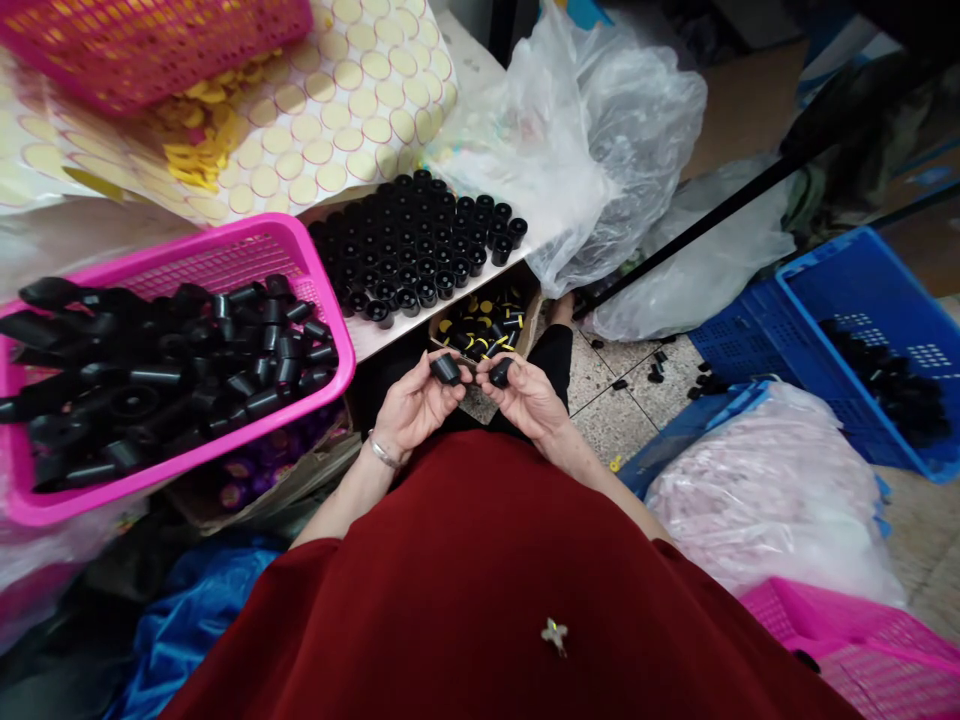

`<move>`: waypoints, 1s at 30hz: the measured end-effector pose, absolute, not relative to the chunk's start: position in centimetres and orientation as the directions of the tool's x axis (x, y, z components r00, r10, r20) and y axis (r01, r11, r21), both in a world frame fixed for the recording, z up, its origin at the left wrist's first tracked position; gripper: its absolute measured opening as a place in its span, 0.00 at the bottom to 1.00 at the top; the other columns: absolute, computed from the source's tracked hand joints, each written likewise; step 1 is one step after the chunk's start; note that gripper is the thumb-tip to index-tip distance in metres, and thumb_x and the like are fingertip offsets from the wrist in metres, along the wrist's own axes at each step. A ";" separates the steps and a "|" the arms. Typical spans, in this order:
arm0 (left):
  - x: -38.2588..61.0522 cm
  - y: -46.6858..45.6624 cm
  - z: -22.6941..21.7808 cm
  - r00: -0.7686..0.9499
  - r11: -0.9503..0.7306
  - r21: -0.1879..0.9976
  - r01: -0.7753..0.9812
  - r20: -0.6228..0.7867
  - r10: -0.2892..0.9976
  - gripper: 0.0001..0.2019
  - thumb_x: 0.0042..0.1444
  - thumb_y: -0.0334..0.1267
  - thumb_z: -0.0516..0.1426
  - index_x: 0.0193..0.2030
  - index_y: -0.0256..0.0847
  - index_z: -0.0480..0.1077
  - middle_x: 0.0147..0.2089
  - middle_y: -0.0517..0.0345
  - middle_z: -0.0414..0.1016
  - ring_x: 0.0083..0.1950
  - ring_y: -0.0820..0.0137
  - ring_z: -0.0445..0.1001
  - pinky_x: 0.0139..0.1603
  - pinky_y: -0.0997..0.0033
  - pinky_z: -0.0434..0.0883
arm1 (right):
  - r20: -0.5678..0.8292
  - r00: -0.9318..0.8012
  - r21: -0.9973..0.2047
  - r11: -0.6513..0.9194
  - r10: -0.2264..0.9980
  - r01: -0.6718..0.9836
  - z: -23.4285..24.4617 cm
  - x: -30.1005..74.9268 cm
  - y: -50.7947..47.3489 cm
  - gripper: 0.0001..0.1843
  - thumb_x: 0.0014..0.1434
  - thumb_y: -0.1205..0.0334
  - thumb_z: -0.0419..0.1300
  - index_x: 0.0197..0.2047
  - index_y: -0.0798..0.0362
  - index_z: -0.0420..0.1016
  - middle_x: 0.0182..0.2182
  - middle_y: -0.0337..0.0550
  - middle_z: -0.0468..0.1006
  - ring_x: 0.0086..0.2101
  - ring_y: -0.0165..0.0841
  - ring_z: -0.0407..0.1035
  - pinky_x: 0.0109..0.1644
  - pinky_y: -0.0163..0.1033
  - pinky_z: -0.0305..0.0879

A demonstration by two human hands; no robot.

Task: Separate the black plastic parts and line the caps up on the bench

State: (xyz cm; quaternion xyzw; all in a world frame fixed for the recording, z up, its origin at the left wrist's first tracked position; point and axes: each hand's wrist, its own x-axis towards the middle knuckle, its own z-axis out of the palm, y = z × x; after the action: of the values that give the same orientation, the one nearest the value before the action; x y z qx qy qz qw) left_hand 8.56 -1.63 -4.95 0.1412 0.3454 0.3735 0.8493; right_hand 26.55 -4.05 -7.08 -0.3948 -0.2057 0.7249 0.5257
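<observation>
My left hand [415, 405] is closed around a small black plastic cap [445, 369], held at the fingertips. My right hand [529, 395] pinches a second black cap [501, 372] just to its right; the two caps are close but apart. Both hands hover over my lap, above a cardboard box [525, 325] of black caps with yellow inserts. A silver bracelet [382, 453] is on my left wrist. Beyond the hands, several black caps [416, 245] stand upright in rows on a white board.
A pink basket [225, 250] at left holds many black tubes. Sheets of round stickers [352, 100] and yellow discs lie behind it. Clear plastic bags [592, 140] sit at the back. A blue crate [862, 300] with black parts stands right, another pink basket [862, 640] bottom right.
</observation>
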 end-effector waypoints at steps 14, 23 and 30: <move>-2.3 -2.4 4.7 0.089 0.227 0.936 -0.269 -0.211 0.973 0.07 0.40 0.31 0.66 0.29 0.39 0.77 0.34 0.54 0.79 0.30 0.71 0.73 0.28 0.75 0.69 | -0.474 -0.239 -0.627 -0.515 0.847 -0.584 -8.7 25.9 -3.3 0.21 0.41 0.54 0.75 0.35 0.50 0.74 0.34 0.40 0.76 0.29 0.30 0.73 0.29 0.34 0.73; -11.5 7.4 5.4 -0.213 0.307 0.308 0.900 -0.303 0.929 0.06 0.52 0.39 0.64 0.33 0.40 0.80 0.20 0.68 0.71 0.28 0.75 0.66 0.36 0.76 0.61 | -0.493 -0.215 -0.607 -0.511 0.843 -0.609 -9.7 26.1 -3.3 0.17 0.46 0.57 0.72 0.37 0.51 0.73 0.33 0.38 0.75 0.28 0.28 0.71 0.28 0.33 0.68; -10.0 10.8 2.0 -0.184 0.139 -0.124 0.982 -0.520 0.834 0.12 0.51 0.44 0.63 0.31 0.35 0.76 0.23 0.58 0.68 0.37 0.64 0.72 0.43 0.70 0.67 | -0.493 -0.198 -0.590 -0.493 0.847 -0.639 -10.1 26.3 -3.2 0.16 0.46 0.60 0.72 0.37 0.52 0.74 0.32 0.39 0.77 0.28 0.28 0.72 0.27 0.32 0.69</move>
State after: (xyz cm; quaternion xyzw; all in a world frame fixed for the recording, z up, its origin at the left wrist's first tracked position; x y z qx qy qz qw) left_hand -10.04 10.82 2.03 0.6167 0.7363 -0.2235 0.1661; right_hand 26.31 -3.22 -10.06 -0.4048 -0.1284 0.7632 0.4871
